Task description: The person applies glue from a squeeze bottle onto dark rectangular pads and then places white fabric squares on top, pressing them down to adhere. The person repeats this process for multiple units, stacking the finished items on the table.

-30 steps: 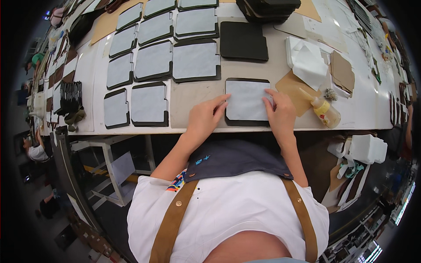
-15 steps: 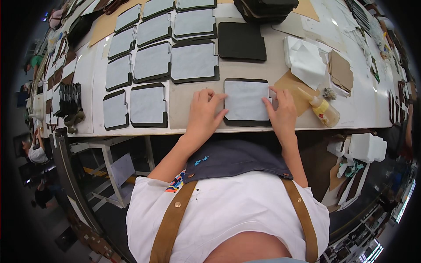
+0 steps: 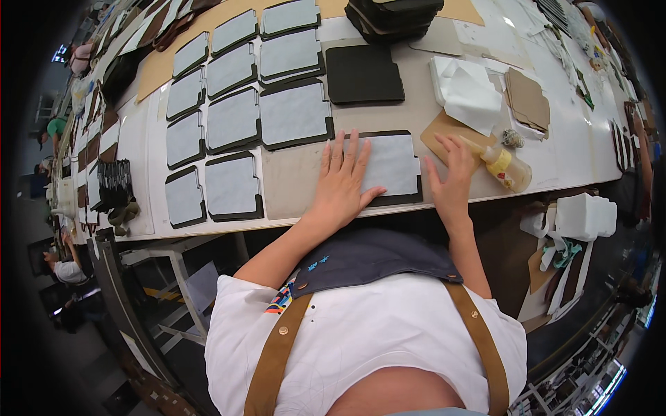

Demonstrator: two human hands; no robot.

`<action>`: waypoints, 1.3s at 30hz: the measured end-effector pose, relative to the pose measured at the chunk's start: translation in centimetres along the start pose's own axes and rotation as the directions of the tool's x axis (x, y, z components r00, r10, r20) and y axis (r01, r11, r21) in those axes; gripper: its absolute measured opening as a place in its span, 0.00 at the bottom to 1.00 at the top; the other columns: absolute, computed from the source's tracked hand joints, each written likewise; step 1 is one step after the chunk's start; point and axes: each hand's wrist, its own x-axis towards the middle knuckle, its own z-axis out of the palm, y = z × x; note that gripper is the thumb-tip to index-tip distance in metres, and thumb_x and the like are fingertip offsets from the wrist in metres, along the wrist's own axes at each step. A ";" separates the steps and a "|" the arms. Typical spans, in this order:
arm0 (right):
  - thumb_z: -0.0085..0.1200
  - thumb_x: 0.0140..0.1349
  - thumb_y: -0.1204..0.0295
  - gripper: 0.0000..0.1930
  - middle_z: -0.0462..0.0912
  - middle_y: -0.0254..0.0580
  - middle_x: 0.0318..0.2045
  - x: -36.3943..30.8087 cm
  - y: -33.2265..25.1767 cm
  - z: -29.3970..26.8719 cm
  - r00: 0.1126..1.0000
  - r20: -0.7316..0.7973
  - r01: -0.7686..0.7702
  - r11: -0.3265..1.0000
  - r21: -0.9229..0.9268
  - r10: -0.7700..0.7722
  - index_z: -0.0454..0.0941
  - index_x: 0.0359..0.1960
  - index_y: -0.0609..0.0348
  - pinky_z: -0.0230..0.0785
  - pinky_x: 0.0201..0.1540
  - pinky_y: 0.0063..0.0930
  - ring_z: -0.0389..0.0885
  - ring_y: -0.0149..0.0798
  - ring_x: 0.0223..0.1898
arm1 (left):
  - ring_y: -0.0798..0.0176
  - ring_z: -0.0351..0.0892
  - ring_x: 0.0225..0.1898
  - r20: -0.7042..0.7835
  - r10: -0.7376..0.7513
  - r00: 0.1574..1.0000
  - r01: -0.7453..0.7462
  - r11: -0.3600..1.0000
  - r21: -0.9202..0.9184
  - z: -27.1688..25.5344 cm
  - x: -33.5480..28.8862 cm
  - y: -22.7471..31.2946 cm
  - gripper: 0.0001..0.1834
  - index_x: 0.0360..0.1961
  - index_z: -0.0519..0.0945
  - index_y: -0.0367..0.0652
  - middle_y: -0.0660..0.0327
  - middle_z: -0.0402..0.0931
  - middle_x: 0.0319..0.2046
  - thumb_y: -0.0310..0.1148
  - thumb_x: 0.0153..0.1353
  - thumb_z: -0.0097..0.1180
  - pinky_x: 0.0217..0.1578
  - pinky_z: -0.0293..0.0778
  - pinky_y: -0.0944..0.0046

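Observation:
Right in front of me lies a black panel with a light grey sheet [image 3: 392, 166] on it, its dark border showing along the top and bottom. My left hand [image 3: 343, 177] rests flat over the panel's left side, fingers spread. Just off the panel's right edge, my right hand [image 3: 452, 173] is raised with its fingers apart and nothing in them. Beside that hand a squeeze bottle with a yellow label [image 3: 508, 170] lies tilted, its nozzle over a tan card [image 3: 444, 133]. Left of my hands, several similar grey-faced panels [image 3: 233, 186] lie in rows.
Beyond the panel lie a plain black piece [image 3: 364, 73] and a stack of black pieces [image 3: 395, 21]. White sheets [image 3: 468, 93] and brown cards [image 3: 527, 102] sit at the right. The white table's front edge [image 3: 291, 222] runs close to my body. Dark strips [image 3: 113, 186] hang together at far left.
My left hand has gone from pinching the panel's left edge to lying flat on it. My right hand has come off the right edge and opened.

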 end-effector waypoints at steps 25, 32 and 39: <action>0.60 0.56 0.80 0.15 0.78 0.43 0.47 -3.4 0.6 -1.9 0.992 0.034 0.110 0.979 0.173 -0.118 0.80 0.47 0.58 0.63 0.55 0.40 0.74 0.48 0.52 | 0.46 0.42 0.77 0.121 0.357 0.926 -0.307 0.902 -0.304 -0.9 -0.3 4.1 0.52 0.73 0.53 0.32 0.48 0.48 0.75 0.59 0.61 0.56 0.74 0.40 0.44; 0.60 0.51 0.81 0.14 0.78 0.39 0.45 -4.2 0.7 -2.4 0.955 0.163 0.241 0.968 0.072 -0.249 0.82 0.40 0.56 0.62 0.56 0.43 0.74 0.46 0.50 | 0.44 0.46 0.76 0.127 0.206 0.970 -0.175 0.960 -0.216 -2.8 -4.9 -0.1 0.41 0.71 0.65 0.47 0.52 0.52 0.74 0.49 0.58 0.62 0.73 0.43 0.42; 0.61 0.47 0.81 0.15 0.77 0.39 0.46 -3.7 0.8 -3.2 0.930 0.199 0.312 0.950 0.017 -0.309 0.82 0.38 0.55 0.60 0.58 0.45 0.73 0.46 0.52 | 0.41 0.49 0.74 -0.138 0.050 0.989 -0.088 0.953 -0.289 -2.1 -6.5 -1.3 0.24 0.58 0.81 0.57 0.53 0.59 0.71 0.43 0.59 0.63 0.69 0.50 0.43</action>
